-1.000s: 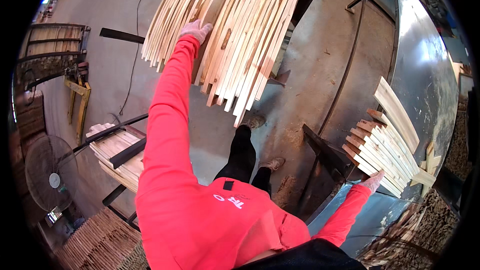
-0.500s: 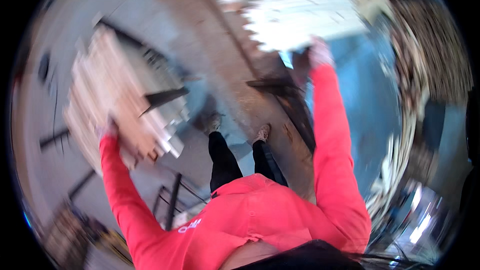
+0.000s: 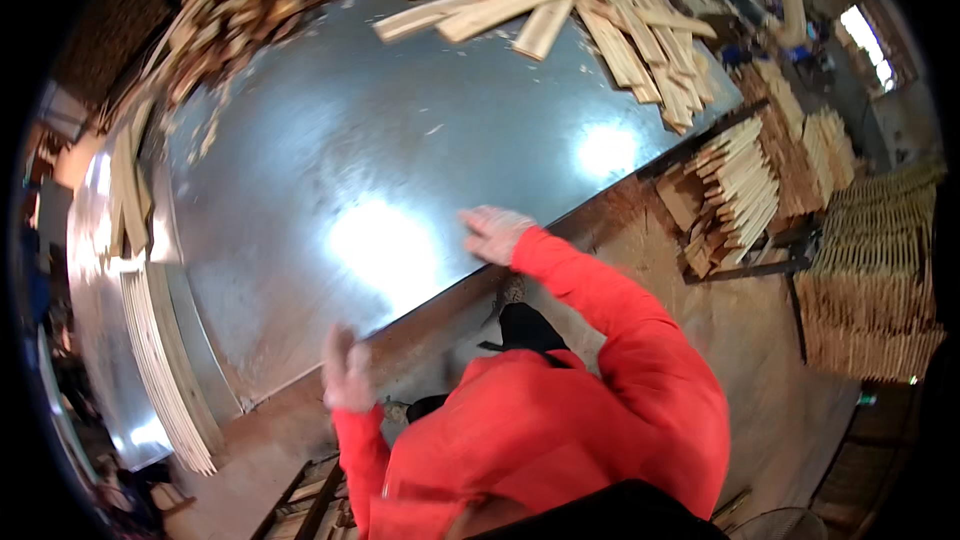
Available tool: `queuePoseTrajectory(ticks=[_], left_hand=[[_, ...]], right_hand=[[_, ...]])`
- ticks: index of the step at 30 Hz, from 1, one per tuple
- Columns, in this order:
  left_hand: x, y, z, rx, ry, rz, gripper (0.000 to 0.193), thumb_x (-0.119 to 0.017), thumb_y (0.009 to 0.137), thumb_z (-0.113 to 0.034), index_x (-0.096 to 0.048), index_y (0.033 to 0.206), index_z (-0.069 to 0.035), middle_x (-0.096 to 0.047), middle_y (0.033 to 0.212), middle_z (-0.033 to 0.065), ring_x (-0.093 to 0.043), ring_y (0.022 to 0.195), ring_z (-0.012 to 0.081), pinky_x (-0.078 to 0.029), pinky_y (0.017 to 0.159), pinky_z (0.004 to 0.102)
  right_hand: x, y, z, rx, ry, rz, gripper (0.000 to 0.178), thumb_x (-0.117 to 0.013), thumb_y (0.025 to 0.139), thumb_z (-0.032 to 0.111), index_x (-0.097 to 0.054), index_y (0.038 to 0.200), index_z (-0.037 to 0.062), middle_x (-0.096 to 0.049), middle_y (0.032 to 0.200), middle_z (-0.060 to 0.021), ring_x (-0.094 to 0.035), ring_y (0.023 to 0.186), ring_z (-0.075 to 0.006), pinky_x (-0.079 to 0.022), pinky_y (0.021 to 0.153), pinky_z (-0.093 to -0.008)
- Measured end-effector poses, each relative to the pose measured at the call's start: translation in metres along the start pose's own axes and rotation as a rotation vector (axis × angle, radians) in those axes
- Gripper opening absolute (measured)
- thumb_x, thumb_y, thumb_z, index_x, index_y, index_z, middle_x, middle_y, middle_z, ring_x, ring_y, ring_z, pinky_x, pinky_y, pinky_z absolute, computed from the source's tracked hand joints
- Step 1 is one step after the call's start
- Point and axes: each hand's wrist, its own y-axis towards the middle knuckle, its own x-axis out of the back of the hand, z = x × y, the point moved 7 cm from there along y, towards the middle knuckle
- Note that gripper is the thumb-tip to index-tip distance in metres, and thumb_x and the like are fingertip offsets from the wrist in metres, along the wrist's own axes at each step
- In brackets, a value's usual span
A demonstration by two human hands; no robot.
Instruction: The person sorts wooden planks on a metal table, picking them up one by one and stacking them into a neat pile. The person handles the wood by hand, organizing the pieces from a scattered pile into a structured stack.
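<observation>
Both hands now empty: right hand (image 3: 495, 232) open over shiny sheet-metal table (image 3: 330, 120); left hand (image 3: 347, 372) released, slats gone; pale wooden slats (image 3: 560, 0) at 12 o'clock.

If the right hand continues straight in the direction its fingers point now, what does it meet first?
The right hand is at the near edge of the shiny metal table, fingers pointing left across it. It would probably meet only bare metal sheet first; the thin wooden strips at the left edge lie much further, though depth is unclear.

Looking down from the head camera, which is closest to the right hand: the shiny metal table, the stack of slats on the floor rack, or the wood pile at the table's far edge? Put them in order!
From the right hand:
1. Metal table, right under it.
2. Stack of slats, on the floor rack to the right.
3. Wood pile, at the table's far edge.
</observation>
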Motion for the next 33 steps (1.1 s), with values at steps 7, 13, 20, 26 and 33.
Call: queuePoseTrajectory(ticks=[7,13,20,26,33], left_hand=[[-0.252,0.194,-0.054,-0.048,0.235,0.552,0.066,-0.063,0.087,-0.033,-0.041,0.137,0.003,-0.057,0.125,0.0216,-0.057,0.115,0.0297,-0.045,0.099,0.0343],[-0.284,0.513,-0.053,-0.217,0.616,0.274,0.073,-0.061,0.087,-0.042,-0.033,0.144,-0.007,-0.049,0.136,0.0215,-0.048,0.126,0.0334,-0.036,0.107,0.0358],[-0.41,0.695,-0.26,-0.331,1.431,-0.155,0.085,-0.045,0.087,-0.068,-0.026,0.148,-0.012,-0.027,0.154,0.0111,-0.023,0.143,0.028,-0.023,0.113,0.0478],[-0.524,0.783,-0.272,-0.173,1.269,0.027,0.071,-0.036,0.089,-0.069,-0.047,0.136,-0.018,-0.048,0.14,0.0115,-0.04,0.132,0.0304,-0.026,0.11,0.0496],[-0.516,0.717,-0.229,-0.255,0.935,0.113,0.062,-0.042,0.091,-0.063,-0.064,0.11,-0.008,-0.063,0.107,0.0223,-0.057,0.104,0.0398,-0.046,0.088,0.042]], right_hand=[[0.13,-0.11,-0.226,-0.469,0.065,-0.064,0.056,-0.049,0.093,0.042,-0.041,0.14,0.0132,-0.046,0.138,-0.018,-0.046,0.124,-0.0353,-0.039,0.104,-0.041],[0.243,-0.042,-0.346,-0.327,-0.12,-0.045,0.054,-0.047,0.094,0.041,-0.042,0.14,0.0142,-0.048,0.137,-0.0163,-0.047,0.124,-0.0337,-0.039,0.104,-0.0402],[0.432,0.107,-0.523,-0.251,-0.107,-0.299,0.05,-0.051,0.093,0.037,-0.049,0.135,0.0091,-0.054,0.131,-0.0152,-0.053,0.118,-0.0327,-0.042,0.101,-0.0383],[0.536,0.297,-0.594,-0.089,-0.465,-0.381,0.053,-0.049,0.093,0.043,-0.049,0.136,0.0119,-0.055,0.132,-0.0143,-0.051,0.122,-0.031,-0.041,0.102,-0.0399],[0.544,0.456,-0.658,-0.295,-0.439,-0.198,0.079,-0.035,0.087,0.072,-0.043,0.142,0.0146,-0.045,0.143,-0.0141,-0.041,0.133,-0.0316,-0.032,0.109,-0.0407]])
